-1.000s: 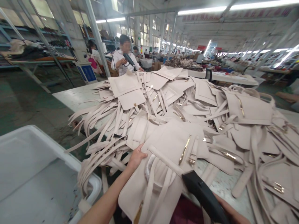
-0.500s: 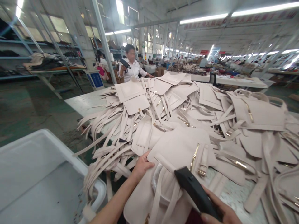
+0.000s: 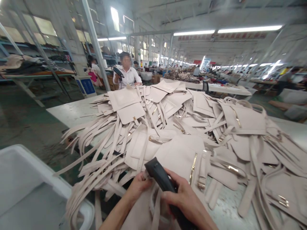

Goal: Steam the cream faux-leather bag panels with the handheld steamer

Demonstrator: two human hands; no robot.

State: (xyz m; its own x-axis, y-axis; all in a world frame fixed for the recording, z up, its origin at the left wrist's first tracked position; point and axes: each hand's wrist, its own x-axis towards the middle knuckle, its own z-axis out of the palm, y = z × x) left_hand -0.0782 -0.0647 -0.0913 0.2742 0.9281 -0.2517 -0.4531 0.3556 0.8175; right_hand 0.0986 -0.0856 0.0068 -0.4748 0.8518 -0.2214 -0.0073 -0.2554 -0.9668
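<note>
My right hand (image 3: pixel 181 193) is wrapped round a black handheld tool (image 3: pixel 161 177), likely a hot-air gun, slanting up to the left. Its front end is right beside my left hand (image 3: pixel 141 183), whose fingers pinch the edge of a beige bag piece (image 3: pixel 137 214) near the bottom. Loose beige straps (image 3: pixel 156 209) hang on that piece below the tool, partly hidden by it. Just beyond lies a beige panel (image 3: pixel 178 153) with a gold zipper (image 3: pixel 192 169), and a strap with a gold buckle (image 3: pixel 201 183) rests at its right.
A heap of beige bag parts (image 3: pixel 129 99) covers much of the pale table (image 3: pixel 64 111). At lower left is a white plastic bin (image 3: pixel 48 174). Across the table a person (image 3: pixel 129 75) in white holds a dark tool (image 3: pixel 118 71). Other tables stand behind.
The black tool has moved left and up to my left hand. My left hand has drawn the bag piece's edge up into a pinch. The view has shifted right.
</note>
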